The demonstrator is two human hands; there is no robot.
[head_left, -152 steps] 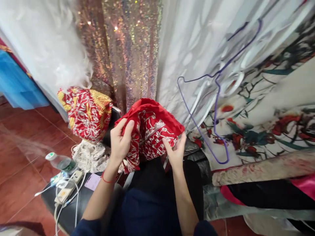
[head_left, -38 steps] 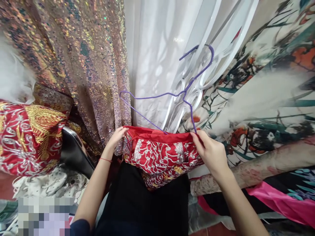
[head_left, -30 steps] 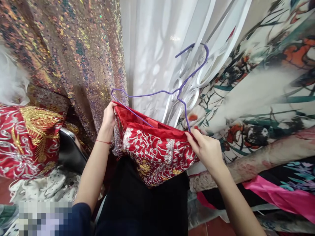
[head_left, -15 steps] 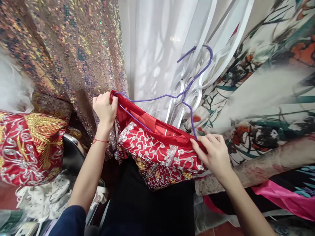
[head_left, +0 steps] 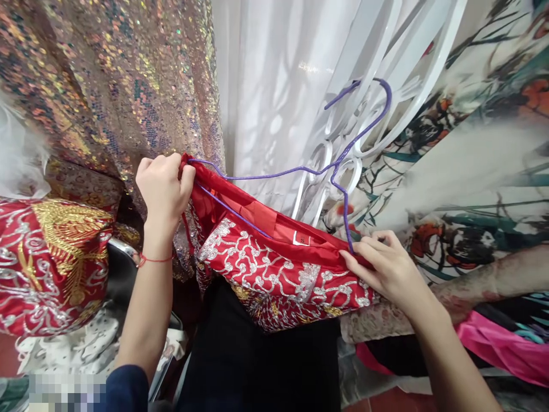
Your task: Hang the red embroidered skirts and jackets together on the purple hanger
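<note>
The red embroidered garment [head_left: 278, 274] hangs between both hands, its upper edge stretched over the lower bar of the purple wire hanger [head_left: 300, 171]. The left hand [head_left: 163, 189] is closed in a fist around the garment's upper-left corner and the hanger's left end, fingers fully curled on the fabric. The right hand [head_left: 386, 269] pinches the garment's right edge against the hanger's right end; its fingers are narrow, nearly straight, lying flat along the red hem. The hanger's hook points up, in front of a white metal grille [head_left: 364, 114]. A sequined curtain [head_left: 128, 86] hangs behind the left hand. Floral fabric [head_left: 472, 171] lies behind the right hand.
</note>
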